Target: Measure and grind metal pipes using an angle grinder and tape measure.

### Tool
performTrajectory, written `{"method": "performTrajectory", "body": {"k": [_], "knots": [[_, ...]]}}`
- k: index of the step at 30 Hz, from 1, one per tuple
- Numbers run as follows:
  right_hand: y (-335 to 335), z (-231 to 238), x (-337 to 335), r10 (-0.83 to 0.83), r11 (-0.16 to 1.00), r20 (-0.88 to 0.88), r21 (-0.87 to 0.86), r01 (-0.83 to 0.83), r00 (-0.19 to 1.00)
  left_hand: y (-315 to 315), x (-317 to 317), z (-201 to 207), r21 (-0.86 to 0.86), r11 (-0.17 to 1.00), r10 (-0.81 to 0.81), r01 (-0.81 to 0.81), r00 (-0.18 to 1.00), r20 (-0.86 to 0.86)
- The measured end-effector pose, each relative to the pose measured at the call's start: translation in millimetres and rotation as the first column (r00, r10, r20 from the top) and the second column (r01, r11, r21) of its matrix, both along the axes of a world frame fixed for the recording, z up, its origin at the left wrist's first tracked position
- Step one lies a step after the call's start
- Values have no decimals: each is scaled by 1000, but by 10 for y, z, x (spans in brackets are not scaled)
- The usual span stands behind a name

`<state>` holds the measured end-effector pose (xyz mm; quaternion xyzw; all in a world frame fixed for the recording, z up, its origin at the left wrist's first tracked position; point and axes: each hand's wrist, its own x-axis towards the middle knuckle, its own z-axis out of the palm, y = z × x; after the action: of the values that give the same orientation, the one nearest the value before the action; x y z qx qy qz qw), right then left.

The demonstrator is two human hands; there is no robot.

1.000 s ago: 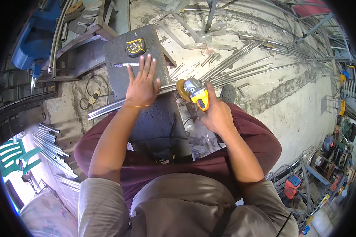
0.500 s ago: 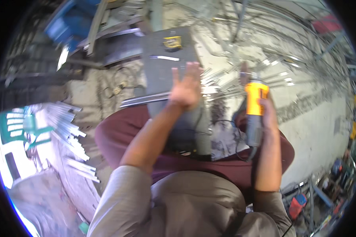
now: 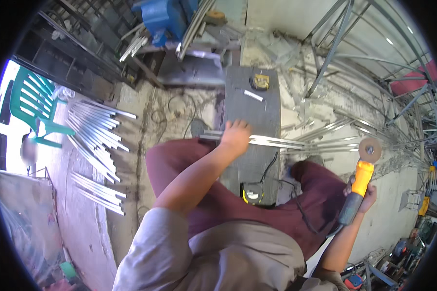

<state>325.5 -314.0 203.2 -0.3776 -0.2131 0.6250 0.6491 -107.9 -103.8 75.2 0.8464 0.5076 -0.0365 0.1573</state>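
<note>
My left hand (image 3: pixel 235 139) is closed over a few thin silvery metal tubes (image 3: pixel 277 142), which lie crosswise on a dark grey board (image 3: pixel 252 114). Off to the right, my right hand (image 3: pixel 368 195) grips an angle grinder (image 3: pixel 357 191) with a yellow and dark grey body. Its round brown disc (image 3: pixel 370 150) points away from me, clear of the tubes. A black cord runs from the grinder's rear across my leg. On the board's far part lie a yellow and black tape measure (image 3: pixel 260 82) and a white marker (image 3: pixel 253 95). Another tape measure (image 3: pixel 252 193) rests close to my lap.
Cut metal tubes (image 3: pixel 97 131) are spread on the floor at left, near a green plastic chair (image 3: pixel 31 97). A blue machine (image 3: pixel 162 22) stands at the far left. Metal frames (image 3: pixel 332 46) rise at the far right, and tools (image 3: pixel 398 252) are heaped at lower right.
My left hand, spread and raised before, has come down onto the tubes. The grinder in my right hand has swung right, away from the board. The whole view has shifted.
</note>
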Motion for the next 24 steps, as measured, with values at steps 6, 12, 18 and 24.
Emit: {"method": "performTrajectory", "body": {"k": [6,12,18,24], "knots": [[-139,-433,-65,-48,987,-266,137,87,963,-27,-413,-162,-67,988,-134,140,987,93],[-14,-535,-62,-77,988,-180,116,99,981,-121,-276,-60,-110,969,-218,223,974,58],[26,-556,-74,-55,996,-135,60,63,989,-157,-108,379,-310,950,21,42,980,198],[37,-551,-109,-58,998,-71,3,59,996,-253,138,1546,-418,899,424,129,-24,905]]}}
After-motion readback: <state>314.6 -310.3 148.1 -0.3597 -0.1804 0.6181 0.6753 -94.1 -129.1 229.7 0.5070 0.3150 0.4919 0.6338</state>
